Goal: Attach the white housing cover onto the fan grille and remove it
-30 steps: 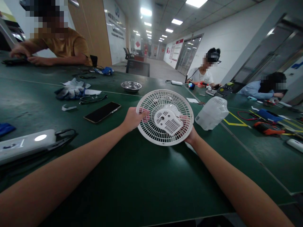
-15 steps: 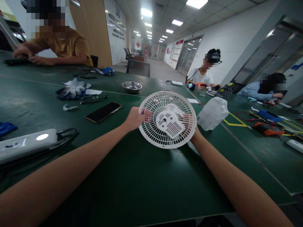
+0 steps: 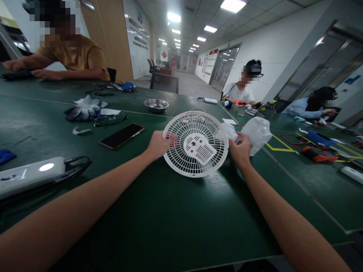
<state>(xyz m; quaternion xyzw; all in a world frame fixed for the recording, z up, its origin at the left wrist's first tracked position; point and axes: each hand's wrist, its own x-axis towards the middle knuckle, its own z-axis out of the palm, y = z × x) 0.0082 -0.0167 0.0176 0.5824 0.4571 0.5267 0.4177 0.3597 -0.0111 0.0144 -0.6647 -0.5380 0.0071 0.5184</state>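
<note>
bright ceiling lights (image 3: 233,5); white wall (image 3: 272,45); grey floor (image 3: 190,80); wood-toned panel (image 3: 112,41)

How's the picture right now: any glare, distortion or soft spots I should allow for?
Head view: the rectangular ceiling lights burn out to white, with hazy glow; head view: a pale sheen lies on the dark green tabletop below the round white plastic grille; head view: wide-angle distortion seems to stretch the edges; head view: the dark wall lettering is too soft to read.
</note>
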